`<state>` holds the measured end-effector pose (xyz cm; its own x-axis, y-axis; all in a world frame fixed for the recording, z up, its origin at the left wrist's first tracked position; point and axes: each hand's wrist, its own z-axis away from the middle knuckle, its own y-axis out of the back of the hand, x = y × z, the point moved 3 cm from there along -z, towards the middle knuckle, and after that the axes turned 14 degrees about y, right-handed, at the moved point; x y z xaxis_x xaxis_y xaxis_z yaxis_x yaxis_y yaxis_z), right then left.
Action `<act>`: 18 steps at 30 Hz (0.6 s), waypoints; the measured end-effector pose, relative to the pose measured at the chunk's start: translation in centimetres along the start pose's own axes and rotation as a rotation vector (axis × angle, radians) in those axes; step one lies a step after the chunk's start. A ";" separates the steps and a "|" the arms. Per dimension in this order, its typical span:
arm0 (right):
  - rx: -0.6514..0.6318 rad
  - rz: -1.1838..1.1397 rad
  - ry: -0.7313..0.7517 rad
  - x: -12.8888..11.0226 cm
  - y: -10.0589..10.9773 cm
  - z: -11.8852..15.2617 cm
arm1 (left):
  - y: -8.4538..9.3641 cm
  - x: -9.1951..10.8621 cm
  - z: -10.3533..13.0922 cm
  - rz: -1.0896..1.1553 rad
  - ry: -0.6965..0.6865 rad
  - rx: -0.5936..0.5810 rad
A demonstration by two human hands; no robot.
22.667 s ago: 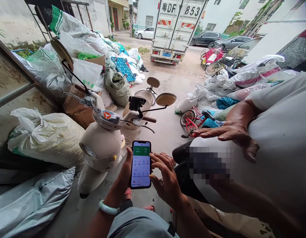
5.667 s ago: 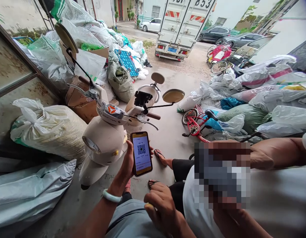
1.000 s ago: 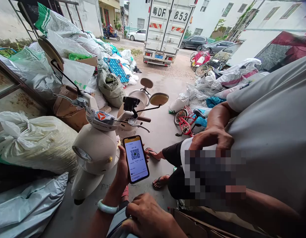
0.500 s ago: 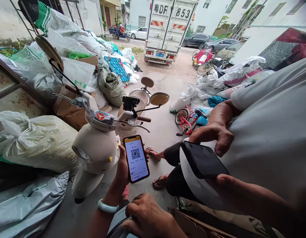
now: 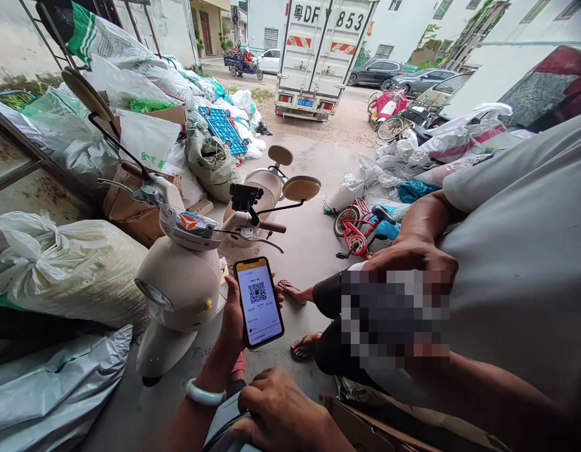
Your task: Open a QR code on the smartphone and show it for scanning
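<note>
A phone [image 5: 259,302] with a QR code under an orange bar on its screen is upright in my left hand [image 5: 232,317], its fingers wrapped round the edges. A pale bangle [image 5: 205,393] circles that wrist. Low in the view, my right hand [image 5: 276,408] rests near my lap with its fingers curled; whatever they may hold is hidden. To the right, another person's hands [image 5: 425,257] are around a dark object that is blurred out by large pixels.
A beige scooter [image 5: 180,282] stands just left of the phone. Tied sacks [image 5: 69,263] lie at the left, and a small red bicycle [image 5: 356,229] lies beyond the other person's knees. A white truck [image 5: 319,63] is parked further back.
The other person's hand has shifted slightly right, and the area around it is now pixelated. The blue cargo tricycle in the street has moved right. My hands look unchanged.
</note>
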<state>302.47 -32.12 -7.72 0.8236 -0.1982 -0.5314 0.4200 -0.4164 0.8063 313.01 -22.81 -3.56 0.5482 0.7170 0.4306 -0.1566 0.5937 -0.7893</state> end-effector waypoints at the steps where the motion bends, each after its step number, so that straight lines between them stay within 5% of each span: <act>1: -0.002 0.004 -0.001 0.0 0.0 0.0 | 0.0 0.0 0.0 -0.001 -0.002 -0.001; 10: -0.041 0.009 -0.057 0.1 -0.2 0.3 | -0.2 -0.1 -0.2 0.002 -0.003 -0.001; 18: -0.122 -0.237 -0.073 1.6 -1.3 0.9 | 0.4 -0.1 -0.1 -0.001 -0.005 -0.013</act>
<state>302.92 -32.71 -9.89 0.6686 -0.1734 -0.7231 0.6445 -0.3499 0.6799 312.99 -22.66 -4.01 0.5444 0.7183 0.4332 -0.1453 0.5894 -0.7946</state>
